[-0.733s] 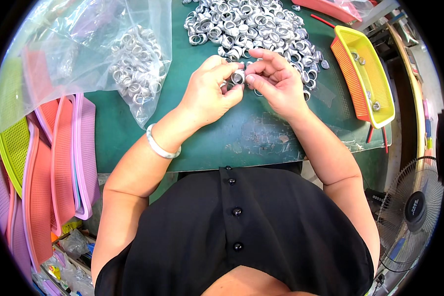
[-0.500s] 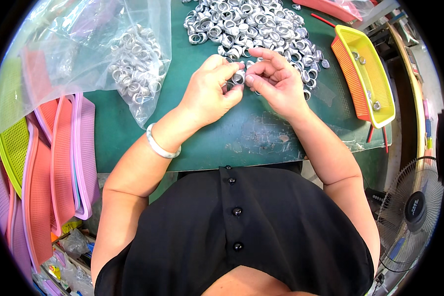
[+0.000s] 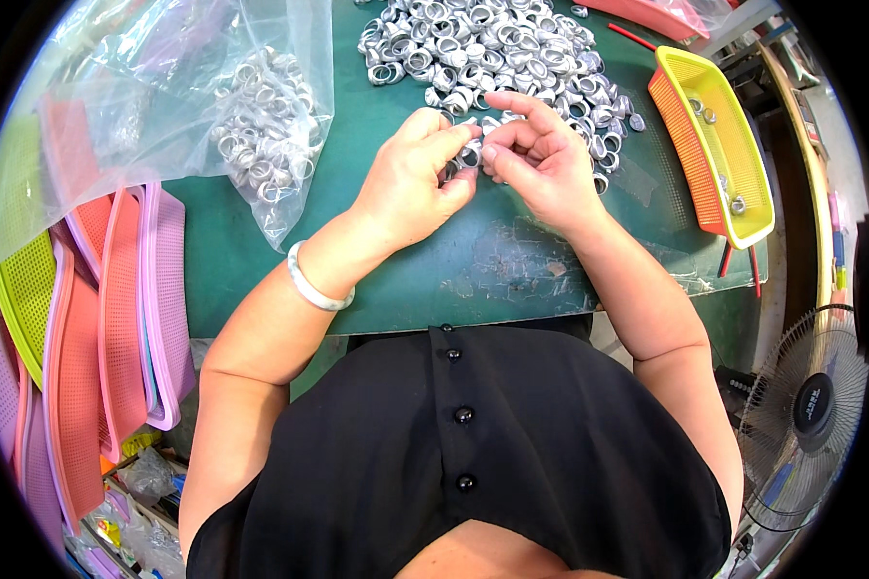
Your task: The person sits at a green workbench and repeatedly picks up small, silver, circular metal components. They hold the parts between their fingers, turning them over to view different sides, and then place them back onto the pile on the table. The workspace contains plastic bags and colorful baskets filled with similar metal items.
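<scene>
Over the green tabletop [image 3: 386,299], my two hands meet at the near edge of a large heap of silver-grey metal rings [image 3: 483,48]. My left hand [image 3: 407,181], closed, grips a ring [image 3: 469,154] between thumb and fingers; at least one more ring seems to sit in its curled fingers, mostly hidden. The thumb and forefinger of my right hand [image 3: 555,181] are pinched at the right side of that same ring, its other fingers loosely curled. A pale bangle [image 3: 311,282] circles my left wrist.
A clear plastic bag [image 3: 154,106] holding more rings [image 3: 266,125] lies at the left. Below it stand nested pink, purple and green plastic baskets [image 3: 169,299]. At the right is a yellow basket [image 3: 758,183] with a few rings, and lower down a fan [image 3: 811,405].
The ring at my fingertips has turned slightly. Both hands stay in nearly the same place.
</scene>
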{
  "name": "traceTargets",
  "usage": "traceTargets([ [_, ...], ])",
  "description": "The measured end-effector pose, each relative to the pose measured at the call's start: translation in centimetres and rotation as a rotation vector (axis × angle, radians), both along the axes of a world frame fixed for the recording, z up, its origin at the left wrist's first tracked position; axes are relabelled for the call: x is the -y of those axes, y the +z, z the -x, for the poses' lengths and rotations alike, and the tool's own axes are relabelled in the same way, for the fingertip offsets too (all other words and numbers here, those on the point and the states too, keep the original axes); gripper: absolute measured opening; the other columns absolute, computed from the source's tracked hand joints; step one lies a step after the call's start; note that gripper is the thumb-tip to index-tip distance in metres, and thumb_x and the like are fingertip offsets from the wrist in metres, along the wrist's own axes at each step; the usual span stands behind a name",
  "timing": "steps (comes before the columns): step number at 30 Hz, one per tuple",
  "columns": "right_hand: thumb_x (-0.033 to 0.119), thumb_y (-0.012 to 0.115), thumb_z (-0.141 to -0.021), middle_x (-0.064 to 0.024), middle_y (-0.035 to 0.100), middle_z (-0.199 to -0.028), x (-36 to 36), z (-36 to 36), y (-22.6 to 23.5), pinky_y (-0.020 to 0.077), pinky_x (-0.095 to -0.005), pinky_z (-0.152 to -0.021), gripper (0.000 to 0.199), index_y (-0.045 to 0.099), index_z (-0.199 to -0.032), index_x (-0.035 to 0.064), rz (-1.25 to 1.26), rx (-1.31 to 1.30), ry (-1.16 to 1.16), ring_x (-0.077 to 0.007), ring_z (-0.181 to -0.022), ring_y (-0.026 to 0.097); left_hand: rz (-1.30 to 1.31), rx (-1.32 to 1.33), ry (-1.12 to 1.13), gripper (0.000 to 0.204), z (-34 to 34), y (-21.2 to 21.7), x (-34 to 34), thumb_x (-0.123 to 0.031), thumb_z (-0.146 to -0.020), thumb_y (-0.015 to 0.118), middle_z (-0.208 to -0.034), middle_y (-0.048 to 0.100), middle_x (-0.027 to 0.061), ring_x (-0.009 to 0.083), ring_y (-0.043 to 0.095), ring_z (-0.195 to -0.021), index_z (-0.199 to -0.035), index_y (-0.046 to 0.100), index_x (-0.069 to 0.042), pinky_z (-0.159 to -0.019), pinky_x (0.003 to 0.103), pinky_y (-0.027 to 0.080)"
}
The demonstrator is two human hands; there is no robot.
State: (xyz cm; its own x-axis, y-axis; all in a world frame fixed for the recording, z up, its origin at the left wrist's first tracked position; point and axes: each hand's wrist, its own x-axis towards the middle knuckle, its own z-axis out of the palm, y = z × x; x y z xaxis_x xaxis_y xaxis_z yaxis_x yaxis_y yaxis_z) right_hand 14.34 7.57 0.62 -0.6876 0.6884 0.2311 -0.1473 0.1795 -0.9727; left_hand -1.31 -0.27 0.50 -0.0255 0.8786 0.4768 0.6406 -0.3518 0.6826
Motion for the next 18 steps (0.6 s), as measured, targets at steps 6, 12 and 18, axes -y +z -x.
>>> traceTargets([
  [6,0.0,0.053,-0.084,-0.0031,0.059,-0.079,0.04,0.01,0.32,0.0452,-0.0209,-0.063,0.04,0.042,-0.123,-0.0005,0.079,0.014,-0.026,-0.0078,-0.07,0.054,0.135,0.164,-0.049,0.039,-0.17,0.16,0.03,0.001,-0.069,0.063,-0.08,0.049,0.0027,0.009,0.048,-0.063,-0.108,0.06,-0.003,-0.057,0.022,0.041],
  [12,-0.001,0.054,-0.083,-0.003,0.057,-0.084,-0.01,-0.06,0.18,0.0438,-0.0198,-0.066,0.042,0.041,-0.124,0.0003,-0.019,-0.026,-0.002,-0.0073,-0.074,0.054,0.18,0.339,-0.1,0.038,-0.03,0.4,-0.17,-0.001,-0.073,0.061,-0.081,0.046,0.0009,0.0072,0.046,-0.069,-0.111,0.058,-0.001,-0.062,0.019,0.038],
  [18,-0.006,0.055,-0.081,-0.0025,0.056,-0.086,-0.1,-0.06,0.06,0.0432,-0.0192,-0.069,0.047,0.041,-0.125,0.0016,-0.055,-0.033,0.026,-0.0067,-0.079,0.053,0.152,0.398,-0.146,0.039,0.21,-0.11,-0.34,0.0,-0.075,0.059,-0.082,0.047,0.0003,0.0064,0.045,-0.071,-0.113,0.057,-0.001,-0.064,0.019,0.037],
])
